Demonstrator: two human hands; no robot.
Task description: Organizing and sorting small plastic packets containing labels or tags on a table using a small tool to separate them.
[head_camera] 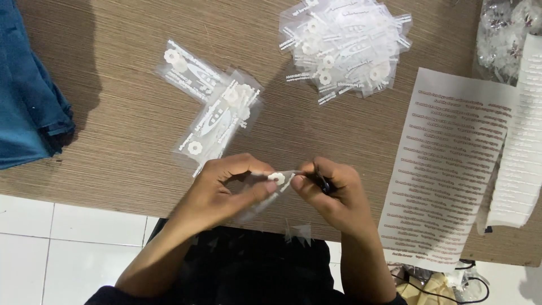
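Observation:
Both hands meet over the near edge of a wood-grain table [130, 101]. My left hand [226, 189] pinches a small clear plastic bag [276, 181] with a white flower print. My right hand [330, 192] grips the bag's other end and also holds a small dark object [324, 183] between its fingers; what that object is I cannot tell. A few finished clear bags [212, 110] lie just beyond my left hand. A larger heap of the same clear bags [344, 45] sits at the far middle.
A white sheet of printed labels [451, 164] lies to the right, with a second strip [522, 135] beside it. Blue cloth [25, 96] covers the left edge. A clear bag of small parts [502, 34] sits at the far right. White floor tiles [68, 243] show below.

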